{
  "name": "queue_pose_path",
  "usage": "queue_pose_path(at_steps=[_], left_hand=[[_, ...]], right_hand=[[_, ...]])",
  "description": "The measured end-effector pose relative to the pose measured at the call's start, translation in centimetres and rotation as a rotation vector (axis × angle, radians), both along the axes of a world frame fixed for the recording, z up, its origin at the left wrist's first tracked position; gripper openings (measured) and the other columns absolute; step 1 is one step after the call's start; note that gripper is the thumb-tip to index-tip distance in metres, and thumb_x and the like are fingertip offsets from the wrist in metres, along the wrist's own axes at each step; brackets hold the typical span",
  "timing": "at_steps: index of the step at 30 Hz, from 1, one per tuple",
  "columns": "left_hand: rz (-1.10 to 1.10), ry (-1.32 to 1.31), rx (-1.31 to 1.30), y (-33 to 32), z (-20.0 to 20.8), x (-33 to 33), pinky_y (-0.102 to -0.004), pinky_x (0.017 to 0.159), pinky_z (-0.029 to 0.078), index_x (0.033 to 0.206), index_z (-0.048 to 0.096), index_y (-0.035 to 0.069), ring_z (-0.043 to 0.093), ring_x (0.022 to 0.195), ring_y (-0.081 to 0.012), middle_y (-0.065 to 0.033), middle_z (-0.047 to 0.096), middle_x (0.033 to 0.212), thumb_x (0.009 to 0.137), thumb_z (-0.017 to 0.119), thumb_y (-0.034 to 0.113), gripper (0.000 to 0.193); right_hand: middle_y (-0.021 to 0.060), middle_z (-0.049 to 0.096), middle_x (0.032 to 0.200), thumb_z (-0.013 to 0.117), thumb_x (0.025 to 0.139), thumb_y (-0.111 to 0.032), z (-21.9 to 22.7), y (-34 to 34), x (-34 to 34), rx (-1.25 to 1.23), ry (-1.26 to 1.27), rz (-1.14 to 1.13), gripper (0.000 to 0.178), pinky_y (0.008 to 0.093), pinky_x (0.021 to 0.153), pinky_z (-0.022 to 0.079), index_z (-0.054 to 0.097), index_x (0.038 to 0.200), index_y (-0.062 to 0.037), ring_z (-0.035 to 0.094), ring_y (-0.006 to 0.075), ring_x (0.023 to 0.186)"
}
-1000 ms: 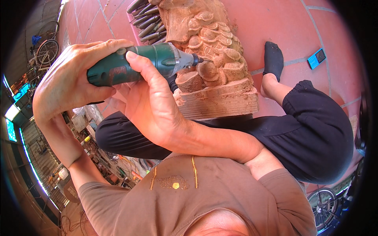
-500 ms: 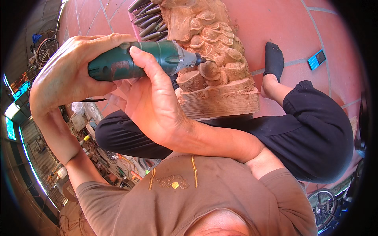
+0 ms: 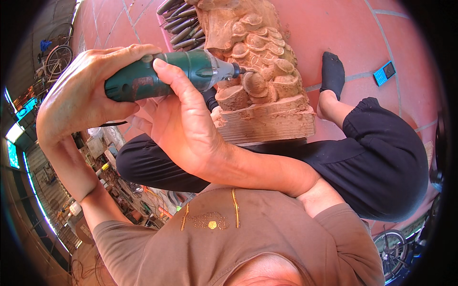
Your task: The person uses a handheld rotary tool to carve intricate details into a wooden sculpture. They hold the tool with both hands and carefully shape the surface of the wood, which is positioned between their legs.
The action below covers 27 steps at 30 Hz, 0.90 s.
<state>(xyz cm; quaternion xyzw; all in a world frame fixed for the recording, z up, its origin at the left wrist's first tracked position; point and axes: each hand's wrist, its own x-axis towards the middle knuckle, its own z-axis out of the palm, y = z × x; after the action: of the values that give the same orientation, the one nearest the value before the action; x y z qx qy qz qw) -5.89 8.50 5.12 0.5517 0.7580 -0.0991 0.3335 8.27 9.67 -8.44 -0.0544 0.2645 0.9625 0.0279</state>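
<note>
A green rotary tool (image 3: 193, 65) with a grey metal collar lies sideways in both my hands. My left hand (image 3: 78, 93) wraps round its rear end from behind and above. My right hand (image 3: 183, 121) is closed on the body, its thumb laid along the top; the other fingers are partly hidden under the tool. The tool's thin bit meets or hovers just over the reddish-brown wood carving (image 3: 281, 86), by a rounded knob in its relief of coin-like discs and domes; contact cannot be made out. The carving's plain layered base faces me.
Several dark-handled carving tools (image 3: 183, 28) lie in a pink tray (image 3: 163, 27) beside the carving. A blue phone (image 3: 384, 73) rests on the red floor tiles (image 3: 348, 24). My bent legs in dark trousers (image 3: 381, 162) flank the work. Clutter (image 3: 109, 162) lies at left.
The rotary tool has shifted slightly left, with its bit now at the upper left of the rounded knob. Both hands keep their hold.
</note>
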Motion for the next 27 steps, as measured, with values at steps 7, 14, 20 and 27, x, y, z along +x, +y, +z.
queue_pose_path(at_steps=[7,14,20,27], left_hand=[[0.067,0.0,-0.059,-0.7,0.5,0.2,-0.0416,0.088,0.056,0.135,0.06,0.002,0.071,0.093,-0.0394,-0.0199,0.071,0.106,0.049,0.077,0.009,0.088],[0.054,0.024,-0.007,-1.7,0.1,0.1,-0.0414,0.087,0.056,0.135,0.06,0.003,0.07,0.09,-0.0384,-0.0194,0.071,0.105,0.049,0.075,0.01,0.088],[0.095,0.042,-0.008,-2.1,0.2,0.5,-0.0419,0.086,0.056,0.136,0.06,0.004,0.07,0.09,-0.0393,-0.0189,0.07,0.104,0.049,0.076,0.013,0.089],[0.096,0.031,0.022,-2.6,0.4,1.1,-0.0433,0.082,0.055,0.133,0.059,0.003,0.068,0.093,-0.0428,-0.0209,0.07,0.104,0.057,0.074,0.008,0.077]], right_hand=[[-0.004,0.068,0.114,0.068,0.098,-0.036,0.2,-0.4,0.0,-0.024,0.004,0.02,0.026,0.0362,0.106,0.04,0.062,0.117,-0.0192,0.061,0.0113,0.113],[-0.0027,0.069,0.108,0.068,0.098,-0.034,0.4,-0.3,0.1,-0.011,-0.06,0.073,0.024,0.0383,0.095,0.048,0.062,0.115,-0.0176,0.064,0.0126,0.107],[-0.0019,0.068,0.104,0.069,0.098,-0.033,0.3,-0.6,0.3,0.002,-0.05,0.067,0.022,0.0394,0.087,0.051,0.061,0.111,-0.0166,0.064,0.0127,0.1],[-0.0032,0.068,0.103,0.071,0.096,-0.032,0.8,-0.7,0.6,0.013,-0.054,0.083,0.022,0.0397,0.091,0.051,0.061,0.11,-0.0177,0.064,0.0106,0.098]])
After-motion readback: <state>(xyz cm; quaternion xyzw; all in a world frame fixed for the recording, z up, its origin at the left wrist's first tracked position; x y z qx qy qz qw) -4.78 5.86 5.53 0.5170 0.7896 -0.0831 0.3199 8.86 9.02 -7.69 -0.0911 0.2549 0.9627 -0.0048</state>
